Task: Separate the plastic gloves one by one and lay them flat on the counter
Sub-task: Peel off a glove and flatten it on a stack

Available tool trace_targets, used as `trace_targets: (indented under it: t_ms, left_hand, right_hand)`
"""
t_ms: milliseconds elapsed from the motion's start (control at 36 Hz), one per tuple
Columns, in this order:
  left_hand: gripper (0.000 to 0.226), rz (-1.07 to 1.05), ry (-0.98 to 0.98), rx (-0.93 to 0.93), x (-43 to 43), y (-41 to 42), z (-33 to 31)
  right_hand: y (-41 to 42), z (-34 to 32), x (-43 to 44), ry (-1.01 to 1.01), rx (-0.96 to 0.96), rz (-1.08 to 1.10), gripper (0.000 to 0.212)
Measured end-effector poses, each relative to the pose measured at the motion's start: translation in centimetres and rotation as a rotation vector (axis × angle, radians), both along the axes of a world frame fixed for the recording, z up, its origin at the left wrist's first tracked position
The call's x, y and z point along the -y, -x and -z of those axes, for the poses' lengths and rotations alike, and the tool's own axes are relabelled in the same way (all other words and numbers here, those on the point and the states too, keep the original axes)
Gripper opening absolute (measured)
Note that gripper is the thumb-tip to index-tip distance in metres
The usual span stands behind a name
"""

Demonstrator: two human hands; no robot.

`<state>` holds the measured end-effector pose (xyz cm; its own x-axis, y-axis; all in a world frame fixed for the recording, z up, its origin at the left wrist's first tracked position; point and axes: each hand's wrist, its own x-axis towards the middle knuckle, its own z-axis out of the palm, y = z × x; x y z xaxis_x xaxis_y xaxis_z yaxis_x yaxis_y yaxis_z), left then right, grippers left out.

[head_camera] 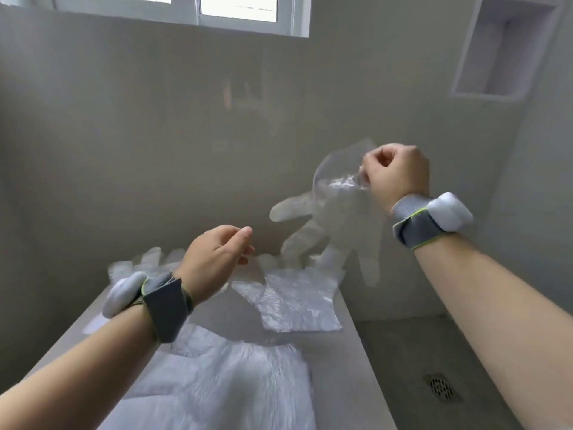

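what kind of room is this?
Probably a bathroom or shower area: there is a floor drain, a recessed wall niche, and a narrow built-in counter against plain walls.

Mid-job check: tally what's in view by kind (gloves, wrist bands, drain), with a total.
Glove held up by the right hand: 1
Flat single glove on the counter: 1
Layered plastic heaps, uncountable singly: 2, near heap and far heap
Wrist bands: 2
Floor drain: 1
Total: 7
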<state>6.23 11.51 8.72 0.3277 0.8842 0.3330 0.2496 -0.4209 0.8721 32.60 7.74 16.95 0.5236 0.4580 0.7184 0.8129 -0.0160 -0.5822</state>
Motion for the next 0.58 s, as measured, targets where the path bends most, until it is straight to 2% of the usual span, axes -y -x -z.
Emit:
trace_targets:
  t_ms: [56, 139, 222, 333, 389, 500, 583]
  left_hand:
    - [0.027, -0.012, -0.016, -0.016, -0.7, 0.0, 0.5]
    - [0.024, -0.014, -0.053, -0.077, -1.0, 0.4, 1.6]
    - [0.023, -0.002, -0.02, -0.14, -1.3, 1.0, 3.3]
    - [0.023, 0.027, 0.073, -0.168, -1.5, 1.4, 4.5]
    - [0.027, 0.066, 0.185, -0.112, -1.4, 1.1, 4.9]
    - [0.042, 0.138, 0.612, 0.098, -0.8, 0.0, 4.9]
    - [0.039, 0.136, 0.749, 0.179, -1.2, -0.6, 5.1]
  right_hand:
    - [1.1, 0.9, 0.2, -0.109, 0.066, -0.063, 0.028]
    - [3.2, 4.1, 1.0, -0.148, 0.215, -0.142, 0.024]
    - [4.3, 8.9, 0.6, -0.03, 0.34, -0.214, 0.017]
    - [4.9, 13.5, 0.0, 0.032, 0.478, -0.233, 0.025]
    - [5.3, 15.0, 0.2, 0.02, 0.518, -0.25, 0.027]
    - [6.0, 17.5, 1.3, 0.06, 0.559, -0.291, 0.024]
    - [6.6, 18.3, 2.2, 0.103, 0.595, -0.276, 0.025]
